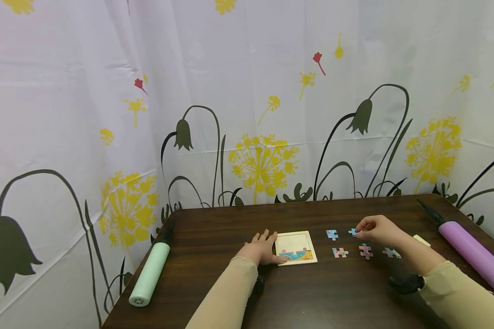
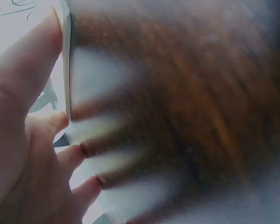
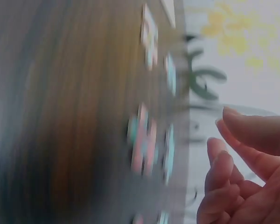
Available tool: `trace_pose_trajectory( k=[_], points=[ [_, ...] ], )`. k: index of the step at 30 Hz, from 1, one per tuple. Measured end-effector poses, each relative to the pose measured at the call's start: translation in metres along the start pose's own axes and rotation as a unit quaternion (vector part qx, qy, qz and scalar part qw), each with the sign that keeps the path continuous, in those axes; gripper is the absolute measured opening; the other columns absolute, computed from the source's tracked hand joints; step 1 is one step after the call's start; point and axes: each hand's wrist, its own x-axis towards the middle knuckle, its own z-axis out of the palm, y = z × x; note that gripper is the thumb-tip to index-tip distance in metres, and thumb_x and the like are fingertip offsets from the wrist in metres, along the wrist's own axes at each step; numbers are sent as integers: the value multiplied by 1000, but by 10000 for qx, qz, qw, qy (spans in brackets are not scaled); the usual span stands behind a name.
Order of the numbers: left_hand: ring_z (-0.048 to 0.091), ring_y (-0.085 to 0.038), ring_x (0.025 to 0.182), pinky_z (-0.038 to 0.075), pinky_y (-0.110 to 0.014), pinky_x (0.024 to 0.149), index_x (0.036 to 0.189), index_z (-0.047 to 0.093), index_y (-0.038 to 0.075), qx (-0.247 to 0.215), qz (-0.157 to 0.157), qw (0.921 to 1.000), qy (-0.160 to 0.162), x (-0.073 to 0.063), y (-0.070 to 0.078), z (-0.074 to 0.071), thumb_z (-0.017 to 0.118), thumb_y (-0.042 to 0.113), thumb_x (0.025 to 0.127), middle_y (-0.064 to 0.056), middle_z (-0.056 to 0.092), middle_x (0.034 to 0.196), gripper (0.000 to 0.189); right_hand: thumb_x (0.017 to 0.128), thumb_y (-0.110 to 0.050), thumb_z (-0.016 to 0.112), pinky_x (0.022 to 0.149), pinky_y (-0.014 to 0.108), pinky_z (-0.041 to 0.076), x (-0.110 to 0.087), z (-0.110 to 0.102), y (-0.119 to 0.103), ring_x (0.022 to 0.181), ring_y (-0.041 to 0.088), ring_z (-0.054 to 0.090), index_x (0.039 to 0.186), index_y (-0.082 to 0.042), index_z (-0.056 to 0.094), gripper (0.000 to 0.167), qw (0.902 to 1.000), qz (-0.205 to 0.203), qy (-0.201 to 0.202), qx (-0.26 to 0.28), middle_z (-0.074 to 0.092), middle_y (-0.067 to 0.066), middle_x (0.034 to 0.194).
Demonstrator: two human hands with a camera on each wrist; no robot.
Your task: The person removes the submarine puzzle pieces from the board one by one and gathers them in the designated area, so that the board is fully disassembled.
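Observation:
A square wooden puzzle tray [image 1: 293, 238] lies on the table, its lower part filled with colourful pieces. My left hand [image 1: 261, 249] rests at its left edge with fingers spread, the thumb on the lower left corner. In the left wrist view the fingertips [image 2: 88, 189] touch the tabletop beside the tray. My right hand [image 1: 377, 229] hovers over loose pieces, right by a blue puzzle piece [image 1: 352, 232]. The right wrist view shows its thumb and fingers loosely bent, holding nothing. Nearby lie another blue piece [image 1: 332, 235], a pink piece [image 1: 340, 252] and a red-pink piece [image 1: 365, 251].
A teal-and-pink piece [image 1: 391, 252] lies below the right wrist, and a cream-coloured block [image 1: 421, 240] shows partly behind the forearm. A green hand pump [image 1: 150, 274] lies at the left table edge, a purple pump [image 1: 473, 253] at the right. Behind the table hangs a flowered curtain [image 1: 247, 91].

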Motion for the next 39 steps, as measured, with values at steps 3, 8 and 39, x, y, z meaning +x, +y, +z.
trace_pose_trajectory(
  k=[3,8,39],
  points=[
    [17,-37,147,19,-65,110,157,29,21,-29,-38,10000,-4,4,-1,2,72,59,82,-8,21,162,94,85,-2,73,57,33,50,9,21,-17,67,20,56,94,5,68,12,9995,-99,-205,227,59,4,75],
    [17,-36,147,19,-65,110,157,30,21,-69,-77,9999,1,5,-2,3,71,61,82,-8,21,162,94,83,1,73,59,34,48,24,61,-46,67,19,55,90,4,68,9,9969,-422,-596,287,59,4,73],
    [18,-36,146,19,-63,111,157,31,17,-161,94,9997,-126,-21,9,-16,72,54,85,-11,23,161,91,70,-2,86,60,32,44,55,158,-79,65,15,52,87,-6,59,33,9901,-716,-1122,-445,57,0,71]
  ],
)
